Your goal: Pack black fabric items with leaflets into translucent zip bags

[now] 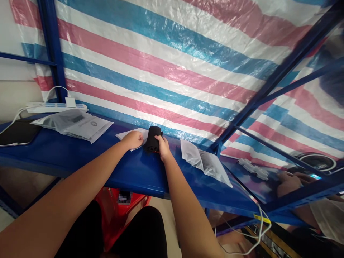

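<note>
My right hand (163, 147) grips a rolled-up black cloth (152, 139), which stands on the blue shelf (129, 168) with its thumb side toward me. Just left of it, my left hand (133, 140) is closed over a white plastic bag (122, 135) lying flat. The fingertips are curled in, so the exact hold on the bag is partly hidden. A narrow gap separates my left hand from the cloth roll.
Filled frosted zip bags (80, 125) lie at left beside a black tablet-like device (18, 132) and a white power strip (48, 106). More frosted bags (205, 161) lie at right. Past a blue post, another person's hands (291, 181) show. A red stool (107, 215) stands below.
</note>
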Available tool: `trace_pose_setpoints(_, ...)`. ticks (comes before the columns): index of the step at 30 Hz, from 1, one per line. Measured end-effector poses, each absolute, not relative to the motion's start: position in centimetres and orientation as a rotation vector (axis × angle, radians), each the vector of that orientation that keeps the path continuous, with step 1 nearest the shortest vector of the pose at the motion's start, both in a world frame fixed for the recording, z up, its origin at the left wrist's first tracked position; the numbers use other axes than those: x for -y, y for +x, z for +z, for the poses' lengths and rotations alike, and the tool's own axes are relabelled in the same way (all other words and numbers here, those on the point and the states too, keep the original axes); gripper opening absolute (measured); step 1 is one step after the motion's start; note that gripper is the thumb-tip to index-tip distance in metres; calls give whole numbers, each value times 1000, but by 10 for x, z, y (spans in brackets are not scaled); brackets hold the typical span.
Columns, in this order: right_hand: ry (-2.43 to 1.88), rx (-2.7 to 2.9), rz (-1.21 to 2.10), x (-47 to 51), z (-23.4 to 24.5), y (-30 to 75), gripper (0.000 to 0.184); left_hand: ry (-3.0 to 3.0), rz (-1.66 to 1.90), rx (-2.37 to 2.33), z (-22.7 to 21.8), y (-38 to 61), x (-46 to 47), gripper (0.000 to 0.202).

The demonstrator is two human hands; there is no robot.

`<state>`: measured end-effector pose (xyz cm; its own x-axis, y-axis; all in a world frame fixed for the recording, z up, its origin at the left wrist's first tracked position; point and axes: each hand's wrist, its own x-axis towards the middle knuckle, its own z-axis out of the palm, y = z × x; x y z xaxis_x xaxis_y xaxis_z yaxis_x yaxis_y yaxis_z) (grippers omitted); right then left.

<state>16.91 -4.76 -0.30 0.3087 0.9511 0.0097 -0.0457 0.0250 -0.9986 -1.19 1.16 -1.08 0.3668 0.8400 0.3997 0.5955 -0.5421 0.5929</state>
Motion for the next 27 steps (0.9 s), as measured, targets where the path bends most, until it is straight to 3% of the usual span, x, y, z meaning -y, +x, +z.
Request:
trace_pose_setpoints(15, -1308, 1303, 808, 48, -7, 166, 45, 2002, 1262, -1433, -4, -9, -16, 9)
trace_pose_setpoints(27, -1387, 1435, 704, 46, -7, 164, 44, 2325, 1494, -1494, 4, -12, -4, 10)
